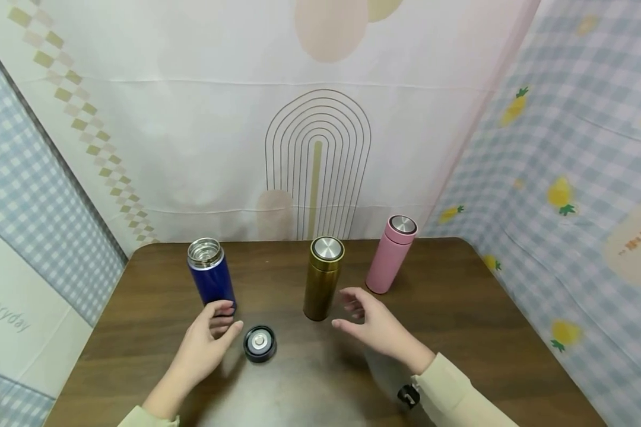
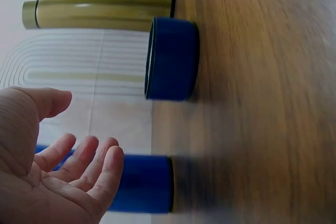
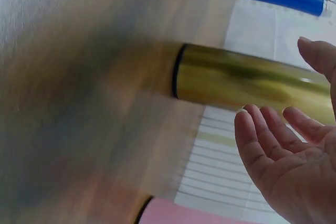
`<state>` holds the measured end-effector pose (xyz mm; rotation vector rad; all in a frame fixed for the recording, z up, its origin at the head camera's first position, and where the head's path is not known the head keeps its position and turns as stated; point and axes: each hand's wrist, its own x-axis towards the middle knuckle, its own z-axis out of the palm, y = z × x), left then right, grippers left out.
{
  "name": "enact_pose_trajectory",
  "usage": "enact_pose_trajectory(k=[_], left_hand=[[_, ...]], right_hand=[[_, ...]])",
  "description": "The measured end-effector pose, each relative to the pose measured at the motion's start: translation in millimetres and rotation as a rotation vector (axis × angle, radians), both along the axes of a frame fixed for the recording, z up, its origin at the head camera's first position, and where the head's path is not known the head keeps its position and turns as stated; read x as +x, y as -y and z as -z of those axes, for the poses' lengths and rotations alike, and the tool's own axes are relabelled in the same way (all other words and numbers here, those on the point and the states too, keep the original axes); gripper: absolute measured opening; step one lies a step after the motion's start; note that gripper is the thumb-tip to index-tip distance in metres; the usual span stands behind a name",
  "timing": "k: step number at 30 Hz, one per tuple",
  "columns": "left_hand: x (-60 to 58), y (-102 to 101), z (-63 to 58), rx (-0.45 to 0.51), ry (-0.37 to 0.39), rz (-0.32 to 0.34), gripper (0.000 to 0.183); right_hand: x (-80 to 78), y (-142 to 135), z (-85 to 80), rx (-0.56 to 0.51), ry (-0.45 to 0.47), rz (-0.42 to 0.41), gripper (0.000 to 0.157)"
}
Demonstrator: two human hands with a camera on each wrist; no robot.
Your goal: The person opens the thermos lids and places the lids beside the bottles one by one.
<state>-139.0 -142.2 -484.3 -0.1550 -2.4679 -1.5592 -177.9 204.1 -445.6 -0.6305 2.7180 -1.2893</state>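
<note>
A blue thermos bottle [image 1: 212, 279] with its mouth uncovered stands at the left of the table. My left hand [image 1: 205, 344] is in front of it, fingers loosely bent, holding nothing. Just right of that hand lies the round lid [image 1: 259, 343], inner side up; its blue side wall [image 2: 173, 59] shows in the left wrist view. A gold thermos [image 1: 320, 287] with a silver-topped lid stands upright in the middle. To its right is my right hand [image 1: 376, 326], thumb and fingers spread apart and grasping nothing. In the right wrist view the gold bottle [image 3: 236, 72] lies beyond the fingers.
A pink thermos [image 1: 390, 258] with its lid on stands behind the right hand. All of this is on a brown wooden table [image 1: 475, 338]. A patterned cloth [image 1: 208, 148] hangs behind, with checked cloth [image 1: 577, 136] at the right side.
</note>
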Motion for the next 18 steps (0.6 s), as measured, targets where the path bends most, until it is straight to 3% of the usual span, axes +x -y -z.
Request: enact_pose_trajectory(k=[18], left_hand=[[-21.8, -37, -6.3, -0.019, 0.052, 0.120, 0.041]], right_hand=[[-12.1, -10, -23.6, -0.054, -0.028, 0.072, 0.055]])
